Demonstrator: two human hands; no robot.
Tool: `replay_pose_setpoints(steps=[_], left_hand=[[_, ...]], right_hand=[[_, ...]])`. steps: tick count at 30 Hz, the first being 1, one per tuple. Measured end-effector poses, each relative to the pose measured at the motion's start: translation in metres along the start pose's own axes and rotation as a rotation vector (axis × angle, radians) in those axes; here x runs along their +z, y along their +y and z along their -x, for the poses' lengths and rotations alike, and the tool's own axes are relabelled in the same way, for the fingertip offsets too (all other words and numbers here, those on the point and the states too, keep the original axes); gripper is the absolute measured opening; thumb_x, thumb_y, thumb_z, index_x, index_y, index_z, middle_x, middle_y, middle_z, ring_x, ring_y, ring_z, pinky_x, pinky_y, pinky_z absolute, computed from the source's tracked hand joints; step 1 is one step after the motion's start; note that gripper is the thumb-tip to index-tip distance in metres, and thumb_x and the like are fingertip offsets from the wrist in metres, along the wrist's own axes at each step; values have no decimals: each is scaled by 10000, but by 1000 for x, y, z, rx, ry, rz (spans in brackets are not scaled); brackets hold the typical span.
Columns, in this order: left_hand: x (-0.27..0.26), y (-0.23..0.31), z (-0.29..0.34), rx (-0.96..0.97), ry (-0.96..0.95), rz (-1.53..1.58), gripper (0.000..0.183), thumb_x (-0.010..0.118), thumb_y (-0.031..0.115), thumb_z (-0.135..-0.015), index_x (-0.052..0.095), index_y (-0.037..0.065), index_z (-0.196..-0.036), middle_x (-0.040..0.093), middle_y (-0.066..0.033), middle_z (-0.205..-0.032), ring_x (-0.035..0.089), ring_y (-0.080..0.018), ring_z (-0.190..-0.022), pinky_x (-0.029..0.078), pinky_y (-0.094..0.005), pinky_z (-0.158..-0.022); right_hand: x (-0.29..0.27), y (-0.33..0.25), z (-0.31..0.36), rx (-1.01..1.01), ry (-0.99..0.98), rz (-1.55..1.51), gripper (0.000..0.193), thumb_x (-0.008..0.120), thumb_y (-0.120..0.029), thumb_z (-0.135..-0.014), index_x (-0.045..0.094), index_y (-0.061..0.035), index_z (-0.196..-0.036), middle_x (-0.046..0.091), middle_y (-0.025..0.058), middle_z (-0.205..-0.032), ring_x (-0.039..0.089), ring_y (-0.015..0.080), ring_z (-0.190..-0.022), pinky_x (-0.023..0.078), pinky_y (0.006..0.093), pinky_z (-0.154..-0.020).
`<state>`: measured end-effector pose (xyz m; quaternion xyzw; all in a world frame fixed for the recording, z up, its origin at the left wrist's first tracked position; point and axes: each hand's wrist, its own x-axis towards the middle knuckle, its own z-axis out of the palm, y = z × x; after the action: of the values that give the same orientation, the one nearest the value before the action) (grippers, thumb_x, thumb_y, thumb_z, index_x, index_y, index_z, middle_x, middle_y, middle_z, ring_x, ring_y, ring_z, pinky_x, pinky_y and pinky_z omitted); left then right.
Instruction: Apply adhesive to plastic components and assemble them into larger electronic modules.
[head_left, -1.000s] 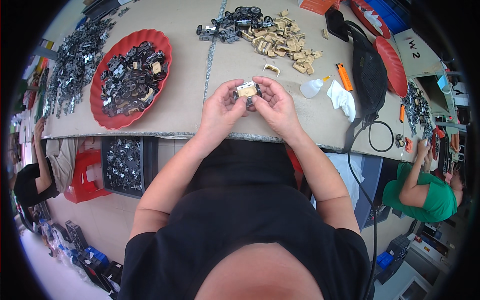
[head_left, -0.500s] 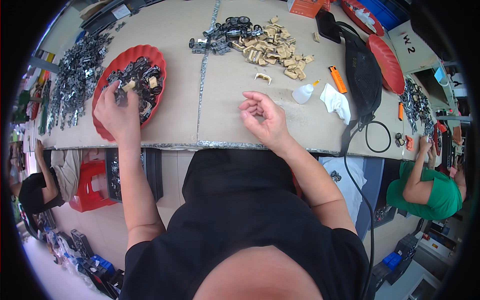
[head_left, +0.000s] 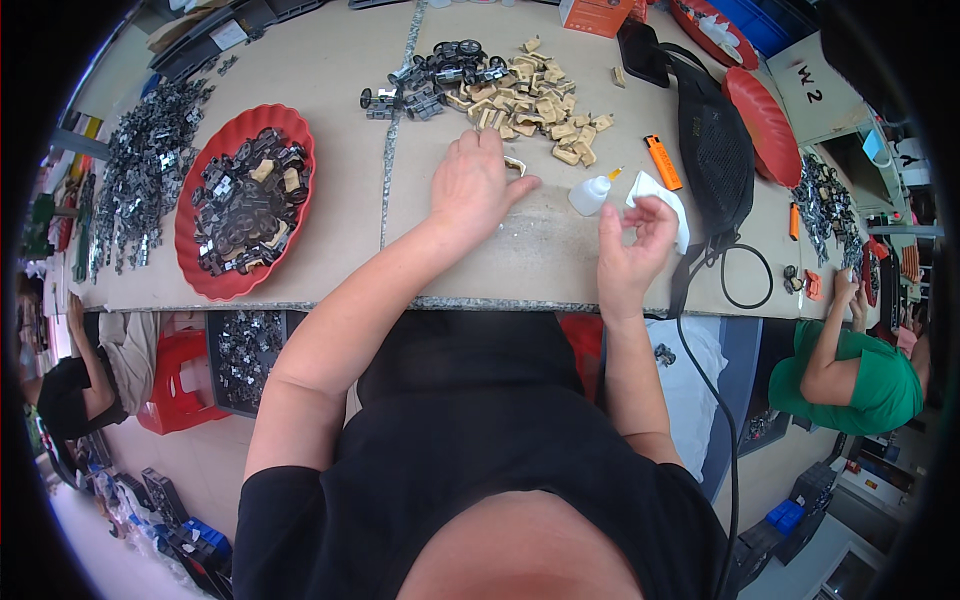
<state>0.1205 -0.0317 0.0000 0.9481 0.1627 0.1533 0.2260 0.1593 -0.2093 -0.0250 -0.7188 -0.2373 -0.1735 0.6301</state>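
My left hand (head_left: 472, 182) lies over the table's middle, fingers stretched out and thumb apart. Its fingertips reach the near edge of a pile of tan plastic parts (head_left: 560, 105); whether they touch any is hidden. A single pale bracket-shaped part (head_left: 515, 164) lies beside its thumb. My right hand (head_left: 637, 250) is raised near the table's front edge with fingers loosely curled, thumb apart, and nothing visible in it. Behind it lie a white cloth (head_left: 667, 200) and a small white squeeze bottle (head_left: 588, 196) with a yellow tip. Black wheeled assemblies (head_left: 455, 62) sit against the tan pile.
At left stands a red scalloped tray (head_left: 190, 240) of black and tan pieces, beside a heap of dark parts (head_left: 150, 150). An orange lighter (head_left: 661, 162), a black bag (head_left: 715, 150) with a cable and another red tray (head_left: 762, 125) lie right. Two people sit alongside.
My left hand has left the red tray and moved right to the tan pile; no part shows in it. My right hand has shifted right, from the table's middle towards the white cloth.
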Motion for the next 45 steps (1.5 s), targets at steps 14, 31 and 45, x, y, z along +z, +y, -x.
replay_pose_setpoints(steps=[14, 31, 45], left_hand=[[-29, -41, 38, -266, -320, 1275, 261, 487, -3, -873, 497, -56, -1129, 549, -111, -1054, 578, -155, -919, 474, -257, -818], [-26, -66, 59, -177, -254, 1384, 286, 515, 3, -872, 486, -14, -1156, 590, -87, -1021, 562, -114, -901, 463, -234, -773], [-29, -65, 62, -202, -207, 1222, 246, 524, 13, -874, 578, -20, -1112, 566, -38, -917, 560, -88, -774, 455, -216, -752]], right_hand=[[15, -8, -13, 379, -332, -330, 310, 554, -101, -873, 453, 41, -1129, 576, 123, -986, 594, 177, -842, 467, 281, -742], [49, -25, -11, 715, -288, -1002, 194, 558, -146, -885, 512, -43, -1043, 573, 89, -942, 527, 160, -765, 420, 274, -643], [52, -20, 10, 257, -395, -508, 249, 557, -159, -884, 438, -11, -1045, 542, 113, -951, 538, 152, -770, 438, 266, -683]])
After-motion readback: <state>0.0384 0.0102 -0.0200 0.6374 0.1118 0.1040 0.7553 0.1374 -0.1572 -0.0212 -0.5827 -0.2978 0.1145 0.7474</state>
